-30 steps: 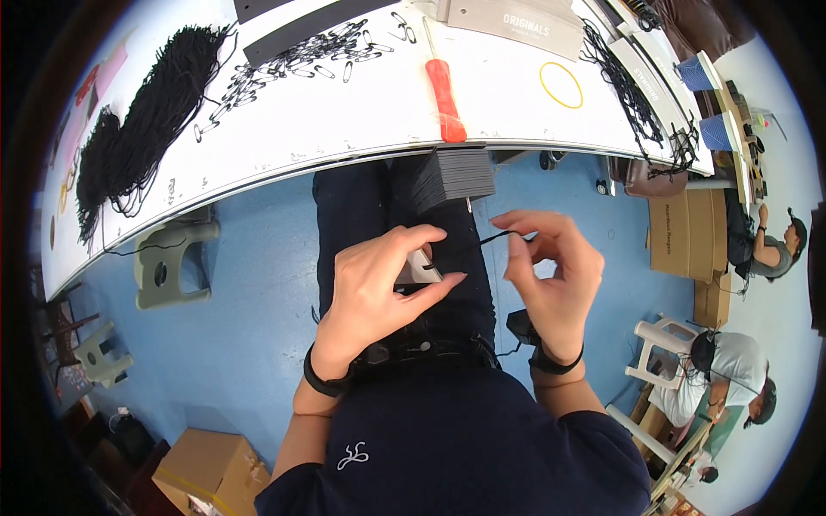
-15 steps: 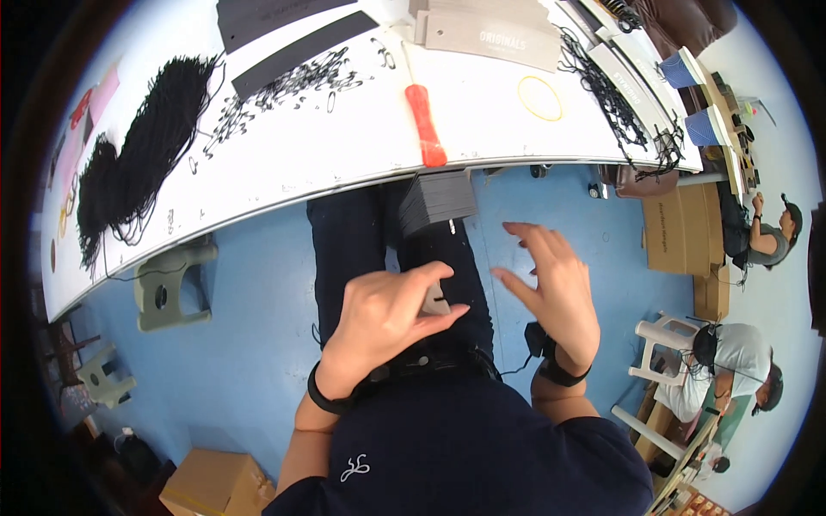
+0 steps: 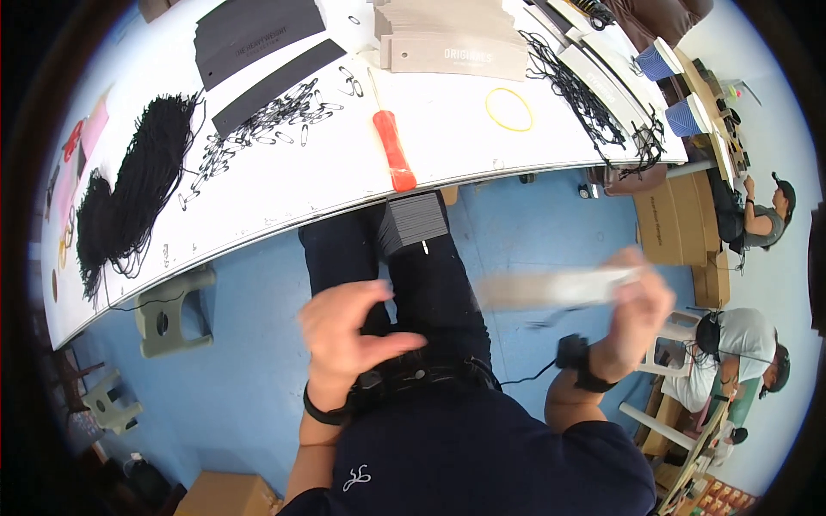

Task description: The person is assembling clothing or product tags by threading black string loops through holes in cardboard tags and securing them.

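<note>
My right hand (image 3: 638,310), out to the right, grips one end of a long pale hang tag (image 3: 551,289); it is smeared by motion. A short dark cord (image 3: 551,322) trails below the tag. Over my lap my left hand (image 3: 344,331) is empty, thumb and fingers apart. A thick stack of dark grey tags (image 3: 416,222) rests on my thighs, close against the table edge, with a small white tip showing at its near side.
The white table (image 3: 284,185) bears a bundle of black cords (image 3: 142,185), many small black safety pins (image 3: 258,125), a red-handled awl (image 3: 393,150), a yellow rubber band (image 3: 509,109), beige tags (image 3: 460,56) and dark tags (image 3: 258,39). Paper cups (image 3: 658,60) and people are at right.
The pale tag has passed from my left hand to my right, which has swung out rightward. My left hand has let go and spread its fingers. The view has shifted slightly.
</note>
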`<move>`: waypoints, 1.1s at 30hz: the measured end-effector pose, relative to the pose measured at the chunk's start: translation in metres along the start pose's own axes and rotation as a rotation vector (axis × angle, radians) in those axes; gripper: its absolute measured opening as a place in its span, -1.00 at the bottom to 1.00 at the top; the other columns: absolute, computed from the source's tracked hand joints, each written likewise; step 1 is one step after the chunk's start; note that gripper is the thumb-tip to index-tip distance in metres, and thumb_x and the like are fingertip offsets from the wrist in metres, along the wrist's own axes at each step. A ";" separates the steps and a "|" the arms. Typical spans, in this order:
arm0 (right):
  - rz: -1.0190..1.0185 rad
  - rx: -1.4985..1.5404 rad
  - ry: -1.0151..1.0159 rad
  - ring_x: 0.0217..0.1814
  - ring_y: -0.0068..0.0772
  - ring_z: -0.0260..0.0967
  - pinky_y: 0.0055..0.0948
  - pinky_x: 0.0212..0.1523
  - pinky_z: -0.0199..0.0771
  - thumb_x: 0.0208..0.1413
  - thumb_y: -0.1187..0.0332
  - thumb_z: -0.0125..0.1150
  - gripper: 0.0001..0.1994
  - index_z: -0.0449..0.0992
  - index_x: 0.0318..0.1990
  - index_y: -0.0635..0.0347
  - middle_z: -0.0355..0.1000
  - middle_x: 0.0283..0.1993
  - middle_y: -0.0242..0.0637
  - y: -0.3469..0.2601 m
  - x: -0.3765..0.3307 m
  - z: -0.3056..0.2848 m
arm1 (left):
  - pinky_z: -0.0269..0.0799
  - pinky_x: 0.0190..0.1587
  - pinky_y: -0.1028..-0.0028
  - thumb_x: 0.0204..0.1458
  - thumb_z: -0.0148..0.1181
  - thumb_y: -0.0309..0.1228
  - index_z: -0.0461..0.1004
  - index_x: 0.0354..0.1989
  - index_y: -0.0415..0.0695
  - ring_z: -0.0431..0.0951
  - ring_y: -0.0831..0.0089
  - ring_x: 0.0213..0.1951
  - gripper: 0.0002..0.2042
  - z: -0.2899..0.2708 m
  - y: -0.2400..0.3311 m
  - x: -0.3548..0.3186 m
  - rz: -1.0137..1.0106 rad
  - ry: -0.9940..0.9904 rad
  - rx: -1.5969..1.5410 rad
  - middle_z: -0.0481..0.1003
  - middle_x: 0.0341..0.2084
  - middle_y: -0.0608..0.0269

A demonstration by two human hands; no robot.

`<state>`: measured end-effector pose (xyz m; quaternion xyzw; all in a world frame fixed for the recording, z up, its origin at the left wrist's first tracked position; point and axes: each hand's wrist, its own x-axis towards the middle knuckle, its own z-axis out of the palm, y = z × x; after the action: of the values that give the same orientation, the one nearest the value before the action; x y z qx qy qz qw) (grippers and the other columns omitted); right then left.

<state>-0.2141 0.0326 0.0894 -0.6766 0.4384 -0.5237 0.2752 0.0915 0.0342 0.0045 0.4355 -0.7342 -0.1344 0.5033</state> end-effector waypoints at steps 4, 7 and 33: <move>0.051 -0.131 0.793 -0.30 -0.62 0.33 -0.59 -0.27 0.29 0.22 0.31 0.05 -0.70 0.49 -0.20 0.48 0.46 -0.33 -0.29 0.018 0.055 -0.034 | -0.03 -0.66 0.67 0.25 -0.18 -0.07 0.33 -0.21 -0.28 0.15 0.70 -0.72 -0.58 -0.003 -0.005 -0.007 -0.090 0.344 -0.028 0.45 -0.66 0.14; 0.096 -0.237 0.773 -0.15 -0.55 0.40 -0.57 -0.15 0.35 0.19 0.21 0.11 -0.64 0.50 -0.14 0.44 0.48 -0.22 -0.17 0.046 0.102 -0.044 | -0.05 -0.67 0.67 0.25 -0.20 -0.05 0.34 -0.21 -0.28 0.14 0.70 -0.73 -0.56 -0.002 -0.007 -0.006 -0.153 0.349 -0.016 0.43 -0.70 0.17; -0.093 0.194 0.171 -0.05 -0.35 0.39 -0.43 0.07 0.30 0.16 0.44 0.09 -0.87 0.50 -0.23 0.31 0.49 -0.12 -0.13 0.040 0.169 0.017 | 0.15 -0.65 0.57 0.19 -0.08 -0.25 0.48 -0.28 -0.32 0.38 0.53 -0.73 -0.66 -0.001 -0.020 -0.003 -0.134 0.176 -0.081 0.37 -0.78 0.27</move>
<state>-0.1992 -0.1367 0.1304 -0.6193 0.3759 -0.6314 0.2765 0.1034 0.0249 -0.0096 0.4730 -0.6503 -0.1586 0.5729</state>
